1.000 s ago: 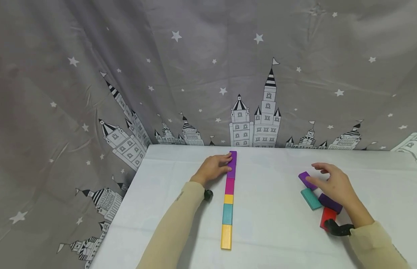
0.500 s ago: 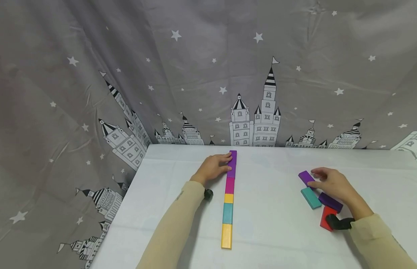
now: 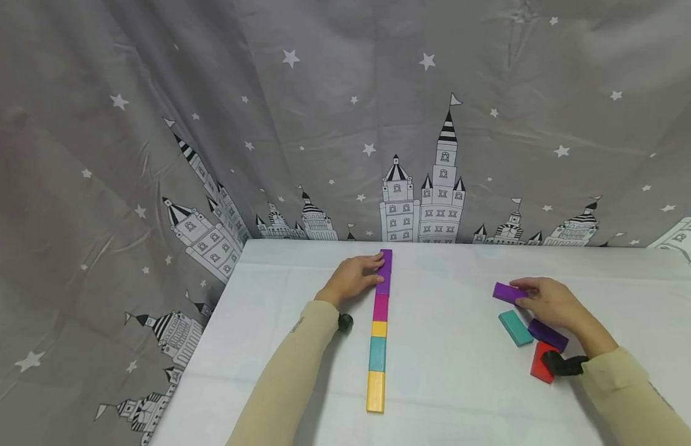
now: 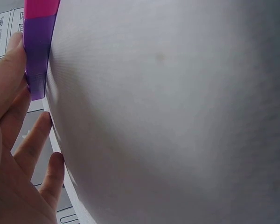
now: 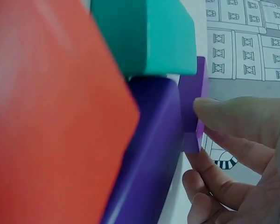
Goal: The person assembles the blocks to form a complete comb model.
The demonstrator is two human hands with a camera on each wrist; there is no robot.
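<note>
A straight row of wooden blocks runs away from me on the white table. From near to far it has a yellow block (image 3: 375,391), a turquoise block (image 3: 377,354), a small yellow block (image 3: 379,329), a magenta block (image 3: 381,307) and a purple stretch (image 3: 384,286), possibly two blocks end to end. My left hand (image 3: 350,279) touches the purple end from its left side, thumb and index finger spread along it, the other fingers fairly straight in the left wrist view. At the right, my right hand (image 3: 548,301) pinches a loose purple block (image 3: 507,293) between thumb and fingers.
Near my right hand lie a teal block (image 3: 515,328), a dark purple block (image 3: 548,335) and a red block (image 3: 542,363), close together. The red one sits partly under the black wrist strap (image 3: 563,364). A grey castle-print curtain (image 3: 323,124) hangs behind the table.
My right hand's fingers have closed onto the loose purple block, which has turned to lie more sideways, away from the teal block. The left hand and the row have stayed put.
</note>
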